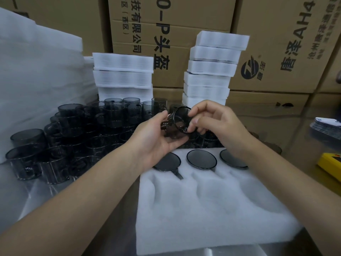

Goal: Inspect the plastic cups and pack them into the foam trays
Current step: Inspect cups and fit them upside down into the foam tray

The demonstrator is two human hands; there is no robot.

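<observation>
Above the foam tray (212,209), the left hand (156,141) cradles a dark plastic cup (175,124) in curled fingers while the right hand (217,122) pinches its rim.

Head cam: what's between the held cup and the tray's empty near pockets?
In the head view, a row of three dark cups sits there, seated in the far pockets of the foam tray, below the held cup.

Cups (60,137) left of tray (208,206) — stacks (208,71) behind
</observation>
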